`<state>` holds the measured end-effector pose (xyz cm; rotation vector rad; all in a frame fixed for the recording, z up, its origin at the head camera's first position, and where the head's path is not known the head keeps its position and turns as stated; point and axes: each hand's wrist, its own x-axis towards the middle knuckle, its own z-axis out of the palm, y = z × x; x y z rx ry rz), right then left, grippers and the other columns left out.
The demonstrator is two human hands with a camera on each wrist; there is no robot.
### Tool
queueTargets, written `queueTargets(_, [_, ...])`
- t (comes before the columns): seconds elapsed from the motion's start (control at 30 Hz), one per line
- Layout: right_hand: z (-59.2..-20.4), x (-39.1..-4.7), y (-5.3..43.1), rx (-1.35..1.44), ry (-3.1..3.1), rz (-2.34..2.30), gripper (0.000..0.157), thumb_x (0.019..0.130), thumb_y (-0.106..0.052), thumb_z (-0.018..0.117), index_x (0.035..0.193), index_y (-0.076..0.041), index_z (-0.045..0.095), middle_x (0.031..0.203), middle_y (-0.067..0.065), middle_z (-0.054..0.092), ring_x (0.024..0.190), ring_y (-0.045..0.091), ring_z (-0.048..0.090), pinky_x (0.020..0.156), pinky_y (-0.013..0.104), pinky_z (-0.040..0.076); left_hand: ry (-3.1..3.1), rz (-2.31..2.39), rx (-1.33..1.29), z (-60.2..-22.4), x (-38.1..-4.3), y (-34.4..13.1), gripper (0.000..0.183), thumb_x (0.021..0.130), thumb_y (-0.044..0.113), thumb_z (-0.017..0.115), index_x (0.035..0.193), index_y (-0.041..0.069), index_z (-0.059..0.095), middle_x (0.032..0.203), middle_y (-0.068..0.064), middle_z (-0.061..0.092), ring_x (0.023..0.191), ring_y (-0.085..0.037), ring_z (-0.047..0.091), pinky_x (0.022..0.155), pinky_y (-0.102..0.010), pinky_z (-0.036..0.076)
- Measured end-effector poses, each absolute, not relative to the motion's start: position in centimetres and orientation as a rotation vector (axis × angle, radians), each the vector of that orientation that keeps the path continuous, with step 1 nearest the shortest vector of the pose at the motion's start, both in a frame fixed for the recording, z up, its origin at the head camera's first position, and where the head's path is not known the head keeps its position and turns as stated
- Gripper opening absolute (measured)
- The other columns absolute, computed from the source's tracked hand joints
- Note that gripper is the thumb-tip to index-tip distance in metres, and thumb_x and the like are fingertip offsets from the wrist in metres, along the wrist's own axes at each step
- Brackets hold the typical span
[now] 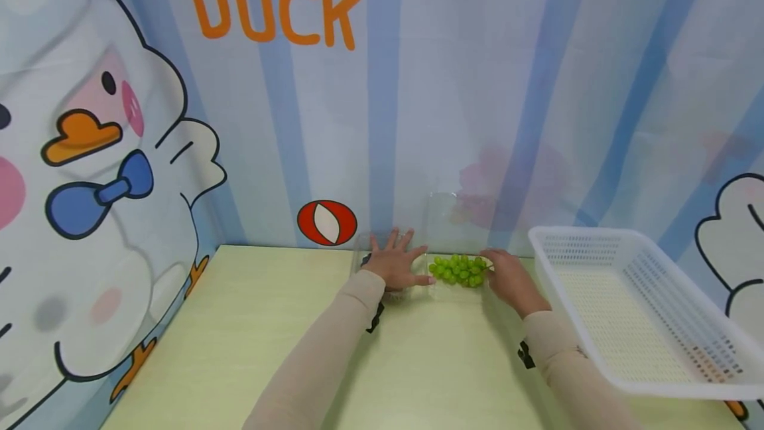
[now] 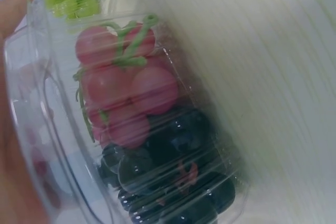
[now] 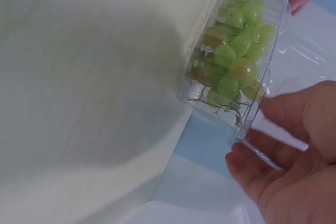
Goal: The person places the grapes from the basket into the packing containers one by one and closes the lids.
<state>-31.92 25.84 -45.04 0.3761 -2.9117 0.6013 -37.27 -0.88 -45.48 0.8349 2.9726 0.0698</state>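
Note:
My left hand [image 1: 395, 268] lies with spread, straight fingers over a clear plastic box [image 1: 362, 251] at the back of the table. Through its clear wall, the left wrist view shows red grapes [image 2: 113, 85] with green stems and black grapes [image 2: 178, 177]. Just right of it, a bunch of green grapes [image 1: 458, 271] sits in another clear plastic box [image 3: 197, 95]. My right hand [image 1: 510, 281] is at this box's right end, its thumb and fingers pinching the rim by the corner. A clear lid [image 1: 443, 214] seems to stand up behind the green grapes.
A white plastic basket [image 1: 587, 330] with slotted walls stands close to the right forearm. The pale yellow tabletop [image 1: 268, 324] ends at a hanging backdrop [image 1: 412, 85] printed with ducks and blue stripes, right behind the boxes.

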Motion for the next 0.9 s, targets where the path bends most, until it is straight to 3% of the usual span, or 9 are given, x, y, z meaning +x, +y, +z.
queueTargets(0.1, [-45.4,-31.4,26.3,0.236,-2.921,0.635,0.045,0.095,0.001,0.05,0.139,0.007,0.045,0.138,0.031,0.046,0.123,0.047,0.046,0.095,0.056,0.045,2.967,0.077,0.834,-45.4,-37.2,-0.8,0.085,0.079,0.085,0.033,0.152,0.04,0.024,0.163,-0.002,0.002,0.148,-0.035,-0.003,0.103,-0.077,0.002])
queueTargets(0.2, [-45.6,-31.0,26.8,0.139,-2.939,0.637,0.043,0.096,-0.001,0.046,0.137,0.011,0.044,0.132,0.033,0.05,0.102,0.043,0.059,0.08,0.049,0.05,2.962,0.095,0.834,-45.2,-37.2,-0.8,0.085,0.08,0.085,0.033,0.151,0.039,0.026,0.163,-0.001,0.005,0.148,-0.035,-0.002,0.104,-0.077,0.001])
queueTargets(0.33, [-45.7,-30.4,27.1,0.083,-2.986,0.698,0.042,0.099,-0.007,0.044,0.136,0.013,0.045,0.123,0.032,0.057,0.085,0.036,0.063,0.07,0.043,0.049,2.961,0.128,0.845,-45.0,-37.4,-0.7,0.085,0.081,0.084,0.034,0.151,0.036,0.03,0.162,0.0,0.011,0.148,-0.035,-0.002,0.104,-0.077,0.001])
queueTargets(0.5, [-45.8,-30.0,27.1,0.006,-2.997,0.883,0.045,0.101,-0.013,0.04,0.139,0.01,0.041,0.117,0.027,0.062,0.086,0.028,0.064,0.066,0.038,0.049,2.972,0.203,0.846,-45.1,-38.1,-0.4,0.082,0.083,0.08,0.037,0.151,0.034,0.03,0.161,0.001,0.016,0.149,-0.034,0.0,0.105,-0.076,0.003])
queueTargets(0.7, [-46.2,-30.2,27.4,-0.008,-2.947,0.946,0.044,0.101,-0.013,0.04,0.139,0.011,0.042,0.103,0.023,0.069,0.082,0.027,0.068,0.06,0.034,0.05,3.018,0.442,0.787,-45.1,-39.1,0.2,0.08,0.086,0.077,0.036,0.149,0.029,0.036,0.155,0.001,0.033,0.148,-0.031,0.012,0.107,-0.073,0.008])
queueTargets(0.8, [-46.4,-30.2,27.4,-0.03,-2.937,0.967,0.044,0.101,-0.013,0.041,0.138,0.01,0.043,0.104,0.023,0.068,0.082,0.026,0.068,0.059,0.033,0.05,3.052,0.607,0.742,-45.1,-39.2,0.5,0.078,0.087,0.076,0.037,0.145,0.024,0.044,0.149,0.001,0.043,0.145,-0.03,0.022,0.108,-0.071,0.013])
queueTargets(0.9, [-46.7,-30.2,27.5,-0.052,-2.937,0.992,0.044,0.101,-0.013,0.042,0.139,0.009,0.044,0.105,0.023,0.068,0.082,0.026,0.068,0.059,0.034,0.05,3.097,0.764,0.697,-45.3,-39.3,0.8,0.07,0.09,0.068,0.044,0.139,0.019,0.052,0.14,-0.001,0.053,0.137,-0.029,0.035,0.109,-0.061,0.025])
